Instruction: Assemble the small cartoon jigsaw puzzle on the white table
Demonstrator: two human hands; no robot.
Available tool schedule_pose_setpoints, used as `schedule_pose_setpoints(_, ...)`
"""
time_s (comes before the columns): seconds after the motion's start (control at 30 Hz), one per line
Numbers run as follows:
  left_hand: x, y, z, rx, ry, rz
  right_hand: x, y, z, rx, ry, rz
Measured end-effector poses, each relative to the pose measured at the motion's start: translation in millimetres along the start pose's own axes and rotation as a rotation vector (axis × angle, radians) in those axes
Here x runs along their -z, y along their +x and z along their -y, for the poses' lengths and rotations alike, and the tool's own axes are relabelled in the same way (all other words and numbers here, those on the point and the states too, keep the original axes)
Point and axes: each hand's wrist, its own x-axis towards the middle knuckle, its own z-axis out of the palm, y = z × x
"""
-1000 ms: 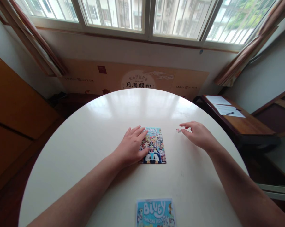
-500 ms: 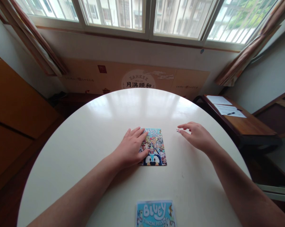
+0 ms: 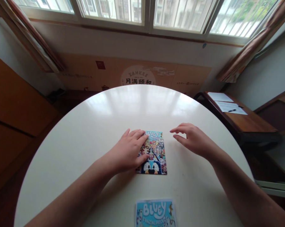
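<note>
A small jigsaw puzzle (image 3: 156,151) lies flat on the white round table. It bears Bluey lettering at the top, a crowd of small coloured figures in the middle and a blue dog face at the bottom. My left hand (image 3: 130,148) rests over its left side with the fingers spread, covering that edge. To the right of the puzzle, my right hand (image 3: 189,137) hovers above the tabletop, its thumb and fingers apart. Nothing shows between those fingers. Nearer to me lies a light blue Bluey picture sheet (image 3: 155,214), cut off by the lower border of the view.
The round white table (image 3: 68,151) fills the middle. Beyond it stand a printed cardboard panel (image 3: 189,71) and barred windows. At the right, a wooden side table (image 3: 256,121) carries papers (image 3: 229,107) and a pen. An orange-brown cabinet (image 3: 14,104) is at the left.
My right hand has moved left toward the puzzle. The small pinkish puzzle piece seen at its fingertips before is out of sight now. My left hand stays on the puzzle; the view has shifted slightly.
</note>
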Motion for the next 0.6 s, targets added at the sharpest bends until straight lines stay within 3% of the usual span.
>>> schedule_pose_setpoints(0.27, -8.8, 10.9, 6.7, 0.032, 0.02, -0.155, -15.4, 5.1, 10.4, 0.039, 0.002, -0.054)
schedule_pose_setpoints(0.43, -20.0, 18.2, 15.7, 0.136, 0.033, -0.183, -36.7, 9.6, 18.5, 0.116, -0.032, -0.052)
schedule_pose_setpoints(0.6, -19.3, 20.9, 18.6, 0.129, 0.02, -0.221, -49.4, 14.3, 20.9, 0.101, -0.13, -0.083)
